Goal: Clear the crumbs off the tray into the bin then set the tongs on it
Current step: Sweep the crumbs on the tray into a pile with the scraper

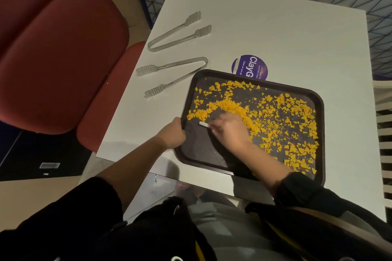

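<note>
Dark tray (320, 99) lies right of centre on a white table (286, 34), its near edge overhanging the table's front edge; yellow crumbs (282, 116) scattered across most of it, thickest in a curved ridge at centre, the lower-left corner swept nearly bare. Left hand (172, 133) closed around the tray's left rim, thumb over the lip; right hand (230, 131) down on the tray floor, fingers curled around a small pale object (204, 124) that juts out toward the left; what it is cannot be told; hand's edge touches the crumb ridge. Two metal tongs on the table, upper left of the tray: nearer tongs (171, 75) just beside the tray's top-left corner; farther tongs (180, 32) above them, apart. Purple round sticker (249, 68) partly hidden under the tray's far rim. Red chair (59, 55) at left of frame.
</note>
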Action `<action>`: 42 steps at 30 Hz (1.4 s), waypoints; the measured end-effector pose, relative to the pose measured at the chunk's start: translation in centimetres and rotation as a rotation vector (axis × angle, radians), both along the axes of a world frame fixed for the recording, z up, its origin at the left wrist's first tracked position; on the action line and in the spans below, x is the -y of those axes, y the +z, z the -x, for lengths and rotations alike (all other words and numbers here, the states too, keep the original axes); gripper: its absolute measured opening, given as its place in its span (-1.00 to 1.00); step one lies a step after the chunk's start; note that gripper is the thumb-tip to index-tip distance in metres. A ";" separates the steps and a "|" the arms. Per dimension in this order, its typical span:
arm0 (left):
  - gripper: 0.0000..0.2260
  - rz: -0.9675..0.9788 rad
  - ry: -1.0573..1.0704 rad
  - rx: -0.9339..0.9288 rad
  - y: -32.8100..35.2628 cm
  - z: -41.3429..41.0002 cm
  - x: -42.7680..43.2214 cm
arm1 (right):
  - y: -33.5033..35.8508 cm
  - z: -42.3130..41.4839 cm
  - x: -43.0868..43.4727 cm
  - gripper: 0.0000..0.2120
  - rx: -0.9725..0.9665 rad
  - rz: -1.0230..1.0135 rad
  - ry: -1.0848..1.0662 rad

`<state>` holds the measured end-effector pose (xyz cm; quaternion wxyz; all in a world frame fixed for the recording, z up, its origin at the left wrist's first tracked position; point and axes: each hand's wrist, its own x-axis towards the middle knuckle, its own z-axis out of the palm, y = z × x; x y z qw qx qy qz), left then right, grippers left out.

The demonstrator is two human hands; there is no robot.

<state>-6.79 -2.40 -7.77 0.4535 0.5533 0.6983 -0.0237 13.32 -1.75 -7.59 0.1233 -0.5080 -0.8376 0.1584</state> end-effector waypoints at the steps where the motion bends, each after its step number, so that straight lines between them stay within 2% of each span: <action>1: -0.74 0.000 0.003 0.001 0.0 0.0 0.0 | -0.4 0.8 0.2 -0.94 0.006 0.008 0.040; 8: -0.73 0.005 0.009 -0.029 -0.2 -0.2 0.0 | -1.3 2.8 -2.3 -0.91 0.065 -0.028 0.045; 13: -0.75 -0.005 0.002 -0.054 -0.1 -0.3 0.0 | -0.5 1.4 -5.0 -0.89 0.125 -0.057 -0.081; 16: -0.75 -0.011 -0.005 -0.058 -0.3 -0.3 0.0 | -0.6 0.4 -5.1 -0.90 0.069 -0.053 -0.150; 22: -0.75 -0.018 -0.003 -0.053 -0.4 -0.3 0.1 | -1.0 3.1 -2.1 -0.92 0.020 0.014 0.136; 29: -0.73 0.020 -0.003 -0.077 -0.2 -0.6 -0.2 | -0.7 3.8 -5.5 -0.90 0.089 -0.034 0.005; 33: -0.74 0.055 0.023 -0.068 -0.3 -0.7 -0.2 | -0.5 4.4 -7.5 -0.83 0.162 0.013 -0.069; 42: -0.77 0.041 0.016 -0.036 0.1 -0.6 -0.2 | -1.0 3.8 -9.8 -0.80 0.086 0.027 -0.244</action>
